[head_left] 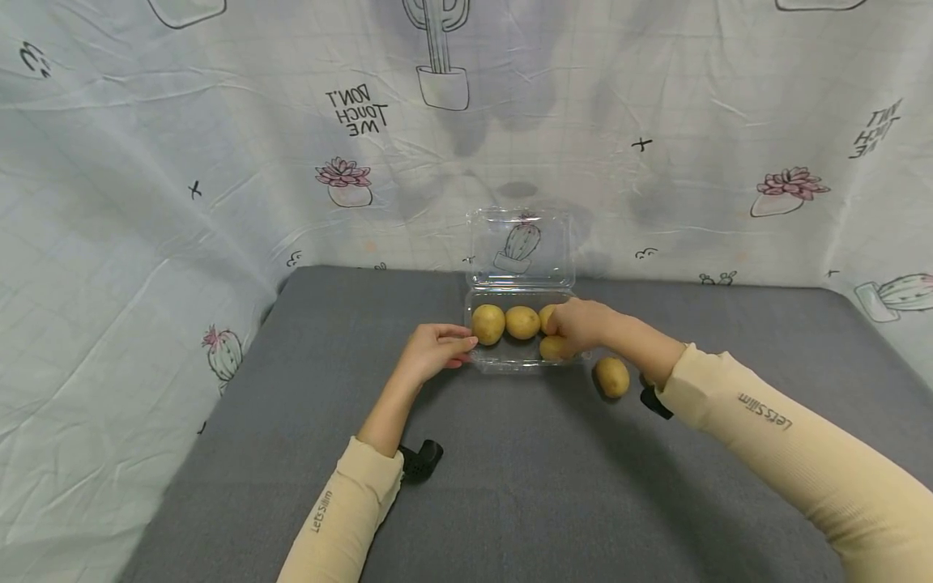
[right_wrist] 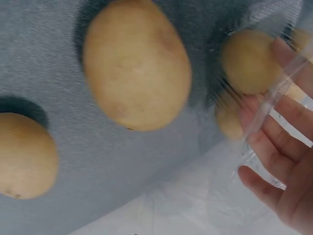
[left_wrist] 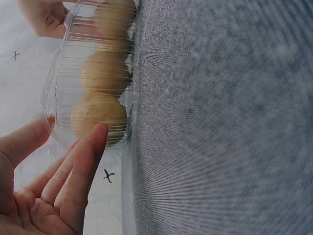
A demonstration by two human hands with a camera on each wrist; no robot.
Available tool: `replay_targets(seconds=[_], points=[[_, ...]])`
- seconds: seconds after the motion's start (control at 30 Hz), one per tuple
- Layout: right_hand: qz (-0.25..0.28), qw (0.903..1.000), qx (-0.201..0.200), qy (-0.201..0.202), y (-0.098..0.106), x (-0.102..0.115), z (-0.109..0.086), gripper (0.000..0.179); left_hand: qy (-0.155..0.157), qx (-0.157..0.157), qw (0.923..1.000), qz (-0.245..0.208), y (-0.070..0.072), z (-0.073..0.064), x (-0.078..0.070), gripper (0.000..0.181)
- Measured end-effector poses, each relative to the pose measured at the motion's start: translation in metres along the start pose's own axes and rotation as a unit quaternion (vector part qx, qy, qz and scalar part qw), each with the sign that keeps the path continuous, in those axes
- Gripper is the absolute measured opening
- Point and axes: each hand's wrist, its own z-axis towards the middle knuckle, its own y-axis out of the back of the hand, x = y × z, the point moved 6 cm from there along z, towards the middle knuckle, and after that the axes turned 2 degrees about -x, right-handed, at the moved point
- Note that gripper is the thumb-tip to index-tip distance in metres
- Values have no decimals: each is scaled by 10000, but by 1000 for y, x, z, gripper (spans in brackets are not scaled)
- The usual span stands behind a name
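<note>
Clock read from the box's middle in the head view, 12 being the far side. Nearest: the left sleeve (head_left: 342,514), low at 7, and the right sleeve (head_left: 780,453), out at 4, both cream. Dark wrist camera (head_left: 423,461) below the left cuff, over the grey counter (head_left: 496,502).

Loose potato (head_left: 612,378) on the counter at 4, just beyond the box's corner. A second loose potato (right_wrist: 24,156) lies farther out the same way, mostly hidden by the right wrist in the head view, plain in the right wrist view.

Left hand (head_left: 436,350) at 8. Grip not closed: fingers fairly straight, tips against the box's outer wall, thumb tip at its rim.

Box (head_left: 510,366), clear plastic, sits on the counter towards its far edge. Right hand (head_left: 579,324) reaches in over the side at 3. Grip closed on the front potato (head_left: 551,348) at 4, thumb and fingers at opposite sides of it.

Behind, in a row: left potato (head_left: 488,324) at 9, middle potato (head_left: 522,322), back potato (head_left: 547,316) at 2, partly covered by the right hand.

Lid (head_left: 557,251) stands raised at 12. Beyond: pale cloth (head_left: 568,121), printed with potted cacti.
</note>
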Motion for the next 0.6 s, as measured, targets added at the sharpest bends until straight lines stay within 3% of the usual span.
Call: replay_targets(seconds=[0.1, 0.13, 0.23, 0.6], points=[[-133, 9998, -129, 14, 0, -2, -2, 16, 44, 1, 10000, -10, 1, 0, 0, 32], [-149, 9998, -159, -27, 0, -2, -2, 17, 46, 0, 10000, -1, 1, 0, 1, 32], [-140, 9996, -209, -112, 0, -3, -3, 41, 61, -3, 10000, -10, 1, 1, 1, 32], [179, 9993, -312, -47, 0, -5, -1, 35, 62, -15, 10000, -2, 0, 1, -1, 32]])
